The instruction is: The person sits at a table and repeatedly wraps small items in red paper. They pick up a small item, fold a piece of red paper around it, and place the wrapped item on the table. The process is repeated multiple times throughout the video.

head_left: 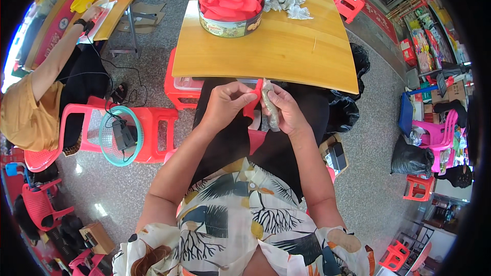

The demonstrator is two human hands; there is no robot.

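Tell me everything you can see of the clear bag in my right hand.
The clear bag is long, narrow and crinkled, apparently thin plastic, with dull greenish-brown contents too indistinct to identify. It is held above your lap, its far end close to the near edge of the table in this view. Your right hand grips its side. A red strip lies right alongside its far end; whether they touch is unclear.

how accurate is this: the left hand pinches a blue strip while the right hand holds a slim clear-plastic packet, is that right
Not quite: the strip in the left hand is red, not blue, as the head view shows. The right hand does hold a slim clear-plastic packet.
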